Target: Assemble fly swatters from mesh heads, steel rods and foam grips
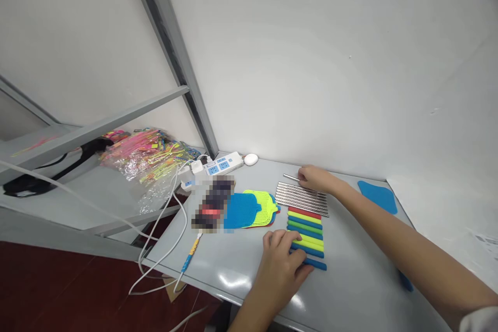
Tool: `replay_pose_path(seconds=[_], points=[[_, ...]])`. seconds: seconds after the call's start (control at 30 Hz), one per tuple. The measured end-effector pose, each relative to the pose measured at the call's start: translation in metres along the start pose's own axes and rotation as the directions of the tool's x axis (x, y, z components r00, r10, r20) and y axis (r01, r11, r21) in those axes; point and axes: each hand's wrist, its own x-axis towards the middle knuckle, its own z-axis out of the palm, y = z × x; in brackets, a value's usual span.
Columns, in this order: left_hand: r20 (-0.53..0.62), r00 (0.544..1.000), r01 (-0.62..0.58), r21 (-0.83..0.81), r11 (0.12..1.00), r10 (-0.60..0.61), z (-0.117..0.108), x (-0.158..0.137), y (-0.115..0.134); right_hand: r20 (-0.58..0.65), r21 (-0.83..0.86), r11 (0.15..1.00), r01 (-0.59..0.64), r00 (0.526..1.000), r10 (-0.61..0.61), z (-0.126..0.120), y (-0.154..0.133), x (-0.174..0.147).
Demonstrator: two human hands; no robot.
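My left hand [282, 264] is at the near end of a row of coloured plastic handle tubes [307, 233]. Its thumb and index finger pinch the left end of a blue handle tube [317, 264], slightly apart from the row. Further back, my right hand [314, 177] has its fingers closed on a thin metal rod [291, 178], whose left end sticks out. Several more metal rods [299, 198] lie side by side just in front of it. To the left are stacked mesh fly swatter heads, a blue one [243, 211] and a yellow one [264, 207] among them.
A blurred-out device [213, 205] with a charging cable lies at the left of the table [233, 264]. Behind it is a power strip [223, 164] and a white round object [251, 159]. A blue flat piece [377, 196] lies far right. Bagged colourful items [148, 153] fill the shelf.
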Motion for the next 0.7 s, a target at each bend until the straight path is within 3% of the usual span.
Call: replay_pose_path(seconds=[0.13, 0.23, 0.43, 0.57, 0.7], points=[[0.029, 0.999, -0.042, 0.044, 0.998, 0.04, 0.001, -0.001, -0.001, -0.128, -0.018, 0.998, -0.056, 0.99, 0.053, -0.004, -0.003, -0.009], [0.02, 0.997, -0.071, 0.066, 0.995, 0.07, 0.002, -0.001, 0.0, -0.281, -0.017, 0.995, -0.095, 0.956, 0.086, -0.018, -0.005, -0.03], [0.076, 0.991, -0.114, 0.11, 0.987, 0.106, 0.0, 0.0, 0.006, -0.491, 0.013, 0.995, -0.095, 0.866, 0.09, -0.037, -0.015, -0.125], [0.127, 0.99, -0.084, 0.131, 0.988, 0.067, -0.003, -0.002, 0.012, -0.503, 0.124, 0.992, 0.035, 0.863, 0.032, -0.008, -0.023, -0.198], [0.156, 0.986, -0.064, 0.046, 0.997, 0.056, -0.008, -0.012, 0.017, -0.436, 0.264, 0.964, 0.038, 0.896, 0.084, 0.045, -0.026, -0.247]])
